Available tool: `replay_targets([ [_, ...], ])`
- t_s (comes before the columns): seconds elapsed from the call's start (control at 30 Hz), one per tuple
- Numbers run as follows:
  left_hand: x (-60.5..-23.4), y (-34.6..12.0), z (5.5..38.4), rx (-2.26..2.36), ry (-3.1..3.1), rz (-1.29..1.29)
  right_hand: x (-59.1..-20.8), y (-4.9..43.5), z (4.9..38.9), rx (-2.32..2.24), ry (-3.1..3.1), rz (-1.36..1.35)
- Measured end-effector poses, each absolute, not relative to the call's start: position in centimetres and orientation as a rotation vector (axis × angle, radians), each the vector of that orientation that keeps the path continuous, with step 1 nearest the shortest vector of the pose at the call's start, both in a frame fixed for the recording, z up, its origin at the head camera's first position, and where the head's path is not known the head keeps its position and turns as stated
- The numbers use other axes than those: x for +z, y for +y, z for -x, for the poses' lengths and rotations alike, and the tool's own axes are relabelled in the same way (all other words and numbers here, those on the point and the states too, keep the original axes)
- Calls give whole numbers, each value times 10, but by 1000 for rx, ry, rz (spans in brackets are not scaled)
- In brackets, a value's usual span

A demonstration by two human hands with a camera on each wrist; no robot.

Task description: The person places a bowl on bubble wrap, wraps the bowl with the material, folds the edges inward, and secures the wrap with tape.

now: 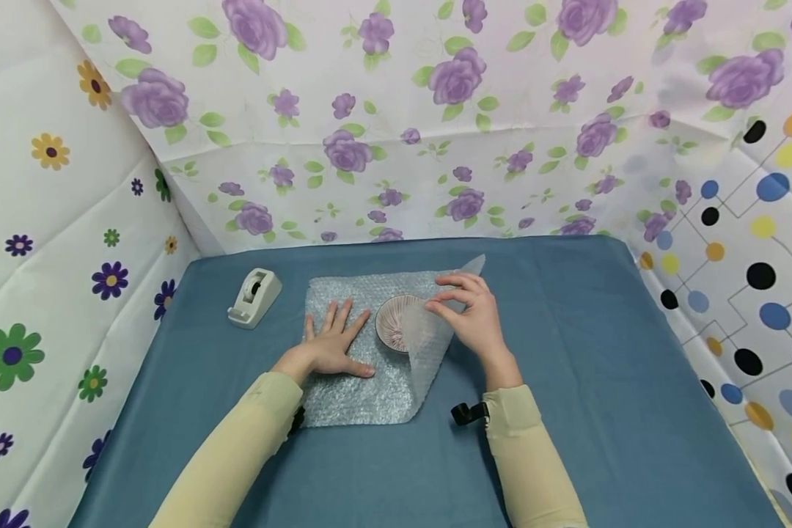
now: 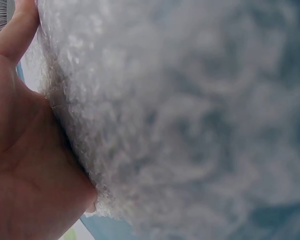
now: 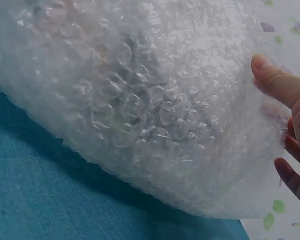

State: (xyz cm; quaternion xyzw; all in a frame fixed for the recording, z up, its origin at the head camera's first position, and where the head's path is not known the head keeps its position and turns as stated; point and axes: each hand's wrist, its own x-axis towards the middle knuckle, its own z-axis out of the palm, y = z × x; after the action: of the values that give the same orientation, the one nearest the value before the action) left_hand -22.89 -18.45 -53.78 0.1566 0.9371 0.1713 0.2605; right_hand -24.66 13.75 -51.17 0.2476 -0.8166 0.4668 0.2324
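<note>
- On table (image 1: 587,367), centre: bubble wrap (image 1: 363,402), raised flap (image 1: 427,348) partly blocking striped bowl (image 1: 391,323)
- Left grip (image 1: 330,348): spread flat on bubble wrap
- Right grip (image 1: 474,315): pinching flap
- Left of bubble wrap: tape dispenser (image 1: 249,302)

A blue table surface (image 1: 600,330) spreads across the scene. A white tape dispenser (image 1: 254,299) lies at far left; just right of it lies bubble wrap (image 1: 363,402), its right side raised.

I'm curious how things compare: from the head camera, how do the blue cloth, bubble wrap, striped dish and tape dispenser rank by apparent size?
1. Blue cloth
2. Bubble wrap
3. Striped dish and tape dispenser: too alike to rank, since the wrap partly covers the dish.
</note>
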Motion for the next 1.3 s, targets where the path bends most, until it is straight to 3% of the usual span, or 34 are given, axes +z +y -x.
replay_targets([
  [0.4,-548,-191,230,460,2553,-419,-511,125,242,1059,-2239,-628],
  [0.8,-537,-187,226,488,2561,-442,-510,122,238,1266,-2492,-566],
  [1.3,-538,-186,228,490,2558,-441,-510,117,233,957,-2791,-575],
])
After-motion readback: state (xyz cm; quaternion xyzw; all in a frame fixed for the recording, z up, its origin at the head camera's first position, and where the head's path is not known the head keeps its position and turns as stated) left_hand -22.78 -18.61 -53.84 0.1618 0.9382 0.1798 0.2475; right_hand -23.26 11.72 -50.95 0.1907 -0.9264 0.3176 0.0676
